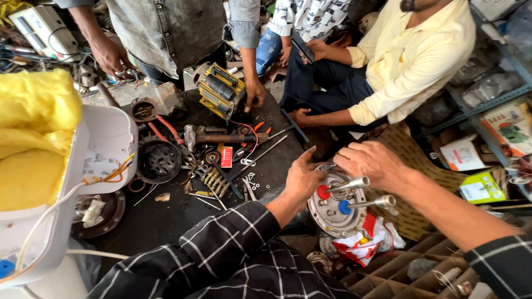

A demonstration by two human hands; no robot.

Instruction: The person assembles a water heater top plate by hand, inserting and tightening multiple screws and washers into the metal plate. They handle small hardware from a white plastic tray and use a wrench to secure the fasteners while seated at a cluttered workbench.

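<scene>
My left hand point(302, 177) and my right hand point(372, 161) both grip a round metal flange plate point(332, 213), held tilted above the edge of the dark workbench point(166, 221). The plate carries a red cap point(323, 192), a blue cap point(344, 207) and two shiny metal pipe stubs point(368, 194) sticking out to the right. My left hand grips the plate's left rim, fingers spread over the top. At the upper right rim my right hand closes over the plate. Both arms wear black checked sleeves.
Scattered on the bench are screws, a hammer point(221, 137), a black round disc point(159, 161), a small red box point(226, 156) and a yellow motor point(220, 91) touched by a standing person's hand point(255, 94). A white water-heater shell point(72, 182) with yellow foam point(33, 138) stands left. A seated person in yellow point(410, 61) is opposite.
</scene>
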